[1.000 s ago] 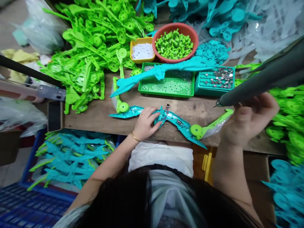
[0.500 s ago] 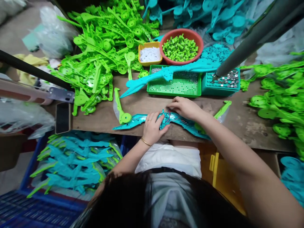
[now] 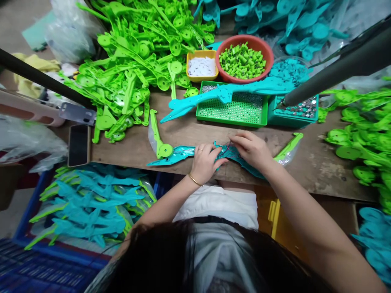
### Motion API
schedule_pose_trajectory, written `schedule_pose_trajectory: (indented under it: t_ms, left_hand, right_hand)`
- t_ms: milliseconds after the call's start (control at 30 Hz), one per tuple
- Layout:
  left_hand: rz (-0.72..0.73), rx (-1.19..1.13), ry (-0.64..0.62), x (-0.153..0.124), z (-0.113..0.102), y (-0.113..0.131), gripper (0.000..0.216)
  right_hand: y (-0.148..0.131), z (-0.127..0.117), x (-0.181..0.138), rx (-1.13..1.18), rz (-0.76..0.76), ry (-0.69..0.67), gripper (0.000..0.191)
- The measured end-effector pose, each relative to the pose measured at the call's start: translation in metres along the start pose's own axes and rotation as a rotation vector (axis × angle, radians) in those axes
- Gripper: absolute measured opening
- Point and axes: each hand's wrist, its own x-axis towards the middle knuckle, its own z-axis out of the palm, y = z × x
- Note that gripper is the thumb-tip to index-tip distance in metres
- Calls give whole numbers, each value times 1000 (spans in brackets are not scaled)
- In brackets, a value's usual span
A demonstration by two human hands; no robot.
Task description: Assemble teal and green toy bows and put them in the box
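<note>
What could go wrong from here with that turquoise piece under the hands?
Thin wires in the lower turquoise shell might get tugged by the right hand. The upper turquoise shell, lying across the green basket, could slide if bumped. The phone at the front edge of the wooden table might be knocked off.

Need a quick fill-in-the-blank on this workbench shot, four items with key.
1. The left hand and right hand are both at the middle part of a turquoise shell, and a gold bracelet circles the ____ wrist.
2. The red bowl is heaped with small ____ parts.
3. The yellow tray beside it holds ____ pieces.
4. A second turquoise shell lies across the ____ perforated tray.

Missing words: left; green; white; green.
</note>
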Motion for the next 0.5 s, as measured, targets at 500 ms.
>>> schedule_pose_trajectory:
  t_ms: [500]
  left_hand:
    - [119, 76, -21, 7, 8, 6, 20]
  right_hand:
    - [-12, 6, -7, 283, 292, 14, 15]
